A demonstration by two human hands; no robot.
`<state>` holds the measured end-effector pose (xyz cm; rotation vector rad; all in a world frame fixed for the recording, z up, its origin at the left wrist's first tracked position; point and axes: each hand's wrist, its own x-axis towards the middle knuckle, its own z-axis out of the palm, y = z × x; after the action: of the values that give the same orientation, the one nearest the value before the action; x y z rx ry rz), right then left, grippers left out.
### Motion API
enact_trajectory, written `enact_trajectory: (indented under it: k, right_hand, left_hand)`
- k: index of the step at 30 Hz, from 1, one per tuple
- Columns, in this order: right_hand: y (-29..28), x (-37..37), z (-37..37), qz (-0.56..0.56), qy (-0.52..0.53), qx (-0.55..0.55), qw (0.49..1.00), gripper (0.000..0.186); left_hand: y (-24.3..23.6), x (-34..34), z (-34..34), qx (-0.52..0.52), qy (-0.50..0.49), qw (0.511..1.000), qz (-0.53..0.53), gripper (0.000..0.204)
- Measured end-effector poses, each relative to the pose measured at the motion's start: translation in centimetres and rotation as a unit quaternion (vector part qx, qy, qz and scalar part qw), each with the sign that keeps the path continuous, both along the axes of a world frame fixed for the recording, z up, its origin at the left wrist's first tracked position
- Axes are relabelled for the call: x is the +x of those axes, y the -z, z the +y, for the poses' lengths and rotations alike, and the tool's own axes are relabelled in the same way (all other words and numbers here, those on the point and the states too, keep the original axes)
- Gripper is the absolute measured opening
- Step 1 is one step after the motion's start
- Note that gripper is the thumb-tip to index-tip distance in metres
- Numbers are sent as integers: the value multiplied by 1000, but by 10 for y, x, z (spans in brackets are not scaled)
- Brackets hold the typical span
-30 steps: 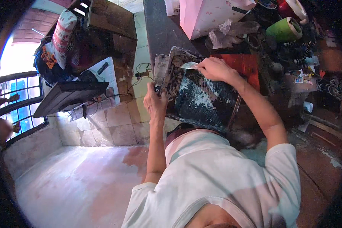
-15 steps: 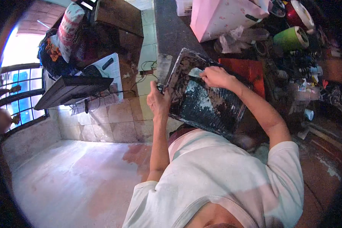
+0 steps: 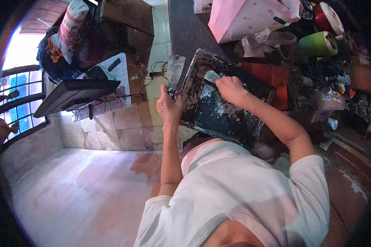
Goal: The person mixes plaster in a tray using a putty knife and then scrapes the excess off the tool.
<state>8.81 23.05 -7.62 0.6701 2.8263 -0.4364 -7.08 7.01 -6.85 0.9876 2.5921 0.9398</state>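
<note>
A black rectangular tray [image 3: 245, 123], its inside smeared with white and brown residue, is tilted in front of my body. My left hand [image 3: 170, 108] is closed at the tray's left rim, round the dark handle of a wide scraper [image 3: 176, 68]. That scraper's flat grey blade points away from me, outside the tray. Over the tray's inside, my right hand [image 3: 231, 89] grips a small scraper [image 3: 211, 76]; its pale blade lies near the far left part of the tray. My fingers hide its handle.
Beyond the tray stands a dark table [image 3: 189, 33] with a pink bag [image 3: 251, 18]. A red-orange panel [image 3: 272, 82] lies right of the tray, near a green container [image 3: 317, 44] and clutter. At left are a dark flat panel [image 3: 76, 96] and cables [image 3: 154, 72] over the tiled floor.
My right hand has shifted slightly toward me over the tray, and more of the small scraper's blade shows. My left hand keeps its hold at the rim. The whole view has shifted a little.
</note>
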Motion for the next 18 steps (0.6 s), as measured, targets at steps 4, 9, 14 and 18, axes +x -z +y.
enact_trajectory:
  k: [4, 9, 14, 18]
  right_hand:
    - [-5, 5, 10, 11, -39, 21, 999, 14]
    - [-38, -26, 38, -123, -47, -40, 990, 20]
    - [-13, -27, 15, -37, 20, 3, 999, 17]
    - [-1, -7, 7, -43, -7, 32, 999, 12]
  left_hand:
    - [3, 1, -3, 32, 1, 999, 18, 33]
    - [-5, 5, -4, 49, 3, 998, 29, 35]
    - [-5, -3, -1, 19, 12, 1000, 5, 37]
    - [-1, -5, -2, 6, 10, 1000, -24, 36]
